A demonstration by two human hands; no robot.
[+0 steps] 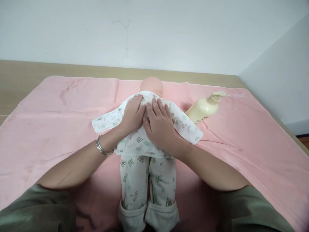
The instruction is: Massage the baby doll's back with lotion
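Observation:
A baby doll (151,85) lies on a pink blanket with its head toward the wall. It wears a white printed top (142,141) and matching trousers (135,180) with turned-up cuffs. My left hand (133,112) rests on the upper part of the top, fingers laid out over the cloth. Beside it, my right hand (159,124) lies flat on the top with its fingers stretched toward the doll's head. The two thumbs almost meet. Both sleeves of the top spread out sideways. The doll's face is not visible, nor are its hands.
A cream pump bottle (202,109) lies tilted on the pink blanket (60,129), right of the doll. The blanket covers a wooden surface (21,75) that reaches a white wall (154,35). Another wall (285,64) stands at the right.

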